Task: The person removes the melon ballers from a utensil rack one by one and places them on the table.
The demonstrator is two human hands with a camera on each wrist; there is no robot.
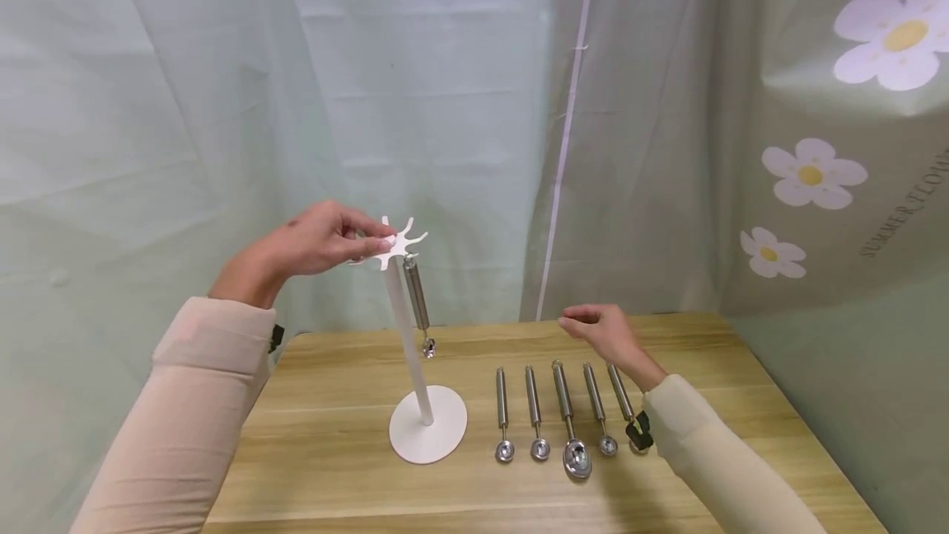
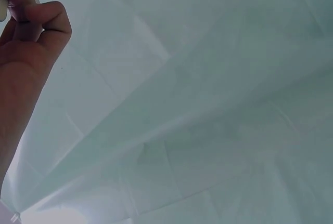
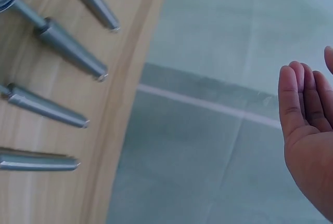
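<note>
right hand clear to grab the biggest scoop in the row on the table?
Probably yes. The right hand hovers empty just behind the row, and the big scoop lies exposed mid-row with nothing over it; neighbouring scoops lie close beside it.

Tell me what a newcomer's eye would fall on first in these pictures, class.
First comes the white stand near the table's middle, its branched top pinched by the left hand, with one steel scoop hanging from it. Next, to its right, five scoops lie in a neat row, handles pointing away. The right hand hovers over the row's far ends, holding nothing.
</note>
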